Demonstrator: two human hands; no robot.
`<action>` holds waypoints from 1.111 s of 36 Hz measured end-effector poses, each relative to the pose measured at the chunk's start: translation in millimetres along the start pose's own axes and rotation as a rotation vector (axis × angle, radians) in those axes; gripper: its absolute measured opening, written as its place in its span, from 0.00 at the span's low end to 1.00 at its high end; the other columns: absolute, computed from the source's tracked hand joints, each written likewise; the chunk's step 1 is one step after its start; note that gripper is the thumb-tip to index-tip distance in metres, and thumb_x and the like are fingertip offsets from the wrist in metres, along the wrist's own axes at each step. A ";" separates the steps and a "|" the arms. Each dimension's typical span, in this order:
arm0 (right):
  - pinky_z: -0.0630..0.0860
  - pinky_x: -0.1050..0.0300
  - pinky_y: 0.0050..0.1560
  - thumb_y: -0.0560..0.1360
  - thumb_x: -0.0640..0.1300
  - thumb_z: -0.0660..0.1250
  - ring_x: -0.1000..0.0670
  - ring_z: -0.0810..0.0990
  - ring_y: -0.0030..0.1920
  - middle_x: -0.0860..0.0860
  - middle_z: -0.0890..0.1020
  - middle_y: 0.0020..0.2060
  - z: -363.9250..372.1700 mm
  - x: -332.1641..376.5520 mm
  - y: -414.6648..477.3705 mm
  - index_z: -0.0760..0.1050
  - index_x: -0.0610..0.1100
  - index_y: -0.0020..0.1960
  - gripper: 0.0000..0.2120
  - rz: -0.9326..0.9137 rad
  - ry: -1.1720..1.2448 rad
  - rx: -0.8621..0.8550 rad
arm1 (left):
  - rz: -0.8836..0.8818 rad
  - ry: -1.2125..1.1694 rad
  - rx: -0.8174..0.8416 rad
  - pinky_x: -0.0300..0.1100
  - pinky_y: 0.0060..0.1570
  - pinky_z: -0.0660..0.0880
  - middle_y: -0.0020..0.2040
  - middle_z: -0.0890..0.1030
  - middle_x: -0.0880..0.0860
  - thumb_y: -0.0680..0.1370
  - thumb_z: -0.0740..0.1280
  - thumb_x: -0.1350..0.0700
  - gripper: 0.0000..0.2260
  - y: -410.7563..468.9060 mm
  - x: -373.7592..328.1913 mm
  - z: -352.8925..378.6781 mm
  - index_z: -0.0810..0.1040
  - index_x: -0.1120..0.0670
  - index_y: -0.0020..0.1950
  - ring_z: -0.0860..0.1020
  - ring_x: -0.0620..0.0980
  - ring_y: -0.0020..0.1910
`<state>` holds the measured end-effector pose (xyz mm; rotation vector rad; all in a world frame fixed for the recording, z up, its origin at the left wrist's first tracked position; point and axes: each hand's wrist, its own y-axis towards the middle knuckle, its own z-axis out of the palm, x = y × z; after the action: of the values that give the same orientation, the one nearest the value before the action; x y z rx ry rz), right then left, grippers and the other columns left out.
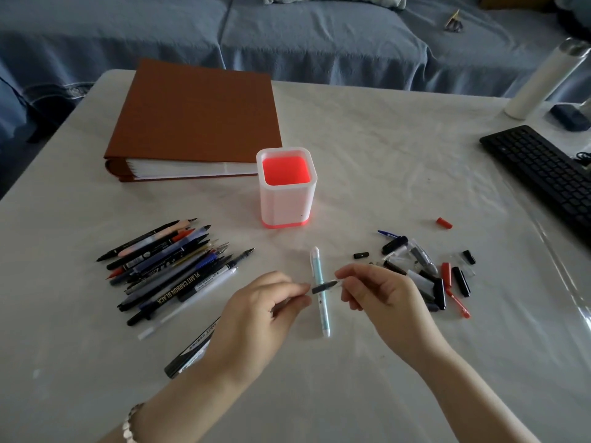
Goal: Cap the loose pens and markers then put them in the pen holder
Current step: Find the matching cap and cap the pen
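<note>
Where the hands meet: low over the counter (383, 155), on the person's side of the pen holder (284, 203), a short dark pen (326, 286) is held level between them.
Left hand (268, 302): thumb and forefinger pinched on the dark pen's left end.
Right hand (380, 292): fingertips clamped on a clear cap (336, 282) at the pen's right end; whether it is fully seated cannot be told.
Pale blue pen (321, 308): flat on the counter, crossing under the held pen.
Loose pens (172, 270): a fanned heap left of the hands, bare tips pointing up and right.
Black marker (192, 346): on the counter, partly hidden by the left wrist.
Caps (425, 273): a scattered heap just right of the right hand; one red cap (444, 222) lies apart, farther back.
Pen holder: upright, white walls, red interior showing.
Brown binder (195, 119): closed and flat, behind and left of the holder.
Keyboard (543, 174): at the counter's right edge.
</note>
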<state>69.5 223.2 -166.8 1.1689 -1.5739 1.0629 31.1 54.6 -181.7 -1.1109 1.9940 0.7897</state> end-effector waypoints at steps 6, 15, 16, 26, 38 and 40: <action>0.71 0.72 0.36 0.74 0.32 0.63 0.61 0.73 0.28 0.56 0.78 0.25 -0.7 -2.7 -1.1 0.77 0.51 0.39 0.15 -0.008 -0.033 0.010 | -0.079 -0.102 0.023 0.24 0.32 0.64 0.30 0.76 0.41 0.70 0.71 0.59 0.03 -0.8 2.6 2.4 0.84 0.54 0.42 0.73 0.37 0.30; 0.71 0.71 0.33 0.72 0.32 0.66 0.61 0.74 0.27 0.57 0.79 0.24 -1.3 -4.3 2.2 0.77 0.49 0.39 0.12 0.107 0.013 0.104 | 0.008 0.044 0.153 0.33 0.33 0.69 0.42 0.77 0.43 0.70 0.65 0.46 0.08 11.8 7.0 4.9 0.75 0.44 0.47 0.74 0.44 0.34; 0.70 0.71 0.32 0.72 0.32 0.66 0.60 0.73 0.26 0.55 0.79 0.24 -4.6 -4.7 1.6 0.77 0.47 0.39 0.11 0.128 0.045 0.107 | 0.025 0.044 0.160 0.35 0.33 0.69 0.41 0.77 0.42 0.70 0.65 0.44 0.09 12.7 7.5 5.9 0.75 0.44 0.47 0.74 0.44 0.33; 0.71 0.70 0.29 0.70 0.28 0.66 0.59 0.73 0.25 0.52 0.79 0.22 -59.3 -38.5 -9.8 0.79 0.47 0.36 0.15 0.144 -0.007 -0.201 | -0.125 0.078 0.143 0.29 0.34 0.69 0.40 0.79 0.34 0.73 0.68 0.54 0.04 14.4 16.7 9.3 0.81 0.47 0.38 0.77 0.41 0.37; 0.70 0.60 0.45 0.69 0.29 0.65 0.41 0.78 0.44 0.45 0.80 0.42 -92.5 -83.6 6.5 0.82 0.41 0.43 0.10 -0.038 -0.804 -0.412 | -0.274 0.004 0.070 0.29 0.31 0.68 0.34 0.77 0.35 0.74 0.67 0.55 0.06 16.4 16.8 14.3 0.77 0.46 0.38 0.72 0.41 0.29; 0.72 0.57 0.47 0.68 0.29 0.67 0.40 0.78 0.44 0.44 0.80 0.42 -76.3 -91.9 8.7 0.82 0.41 0.44 0.11 -0.081 -0.855 -0.400 | -0.268 0.012 0.073 0.30 0.31 0.69 0.36 0.77 0.35 0.74 0.67 0.55 0.05 13.7 14.0 15.9 0.77 0.46 0.38 0.73 0.42 0.30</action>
<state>88.4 318.0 -237.5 1.4654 -2.2163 0.1307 18.3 66.8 -199.7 -1.3078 1.8191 0.5674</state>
